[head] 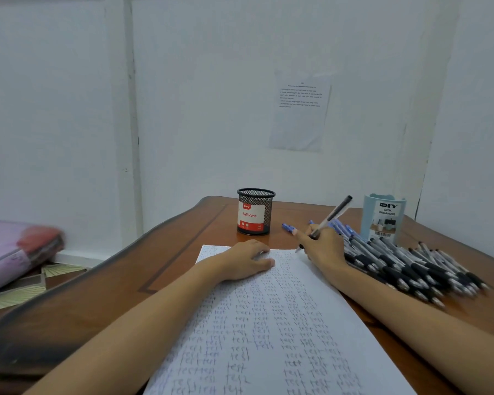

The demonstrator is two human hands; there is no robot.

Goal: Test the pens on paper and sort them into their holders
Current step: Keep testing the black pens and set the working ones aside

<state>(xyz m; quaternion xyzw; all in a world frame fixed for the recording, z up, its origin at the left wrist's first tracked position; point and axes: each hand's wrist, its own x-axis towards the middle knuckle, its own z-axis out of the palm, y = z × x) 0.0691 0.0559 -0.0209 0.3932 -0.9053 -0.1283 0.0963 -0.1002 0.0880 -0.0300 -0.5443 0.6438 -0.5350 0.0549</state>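
A white paper sheet [271,332] covered in rows of the word "test" lies on the wooden table [166,252]. My left hand [247,259] rests on the sheet's top edge, fingers loosely bent. My right hand [322,246] grips a black-capped pen [330,216] in a writing hold, its tip touching the paper's upper right corner. A black mesh holder [255,211] labelled "Ball Pens" stands behind the paper. A light blue desk organizer [382,218] stands at the far right. Several black pens [405,266] lie heaped beside my right forearm, with blue pens [340,227] behind my hand.
A white wall closes off the table's far side, with a printed notice [300,109] taped to it. A pink and red bundle [15,252] lies off the table at the left, above a patterned floor.
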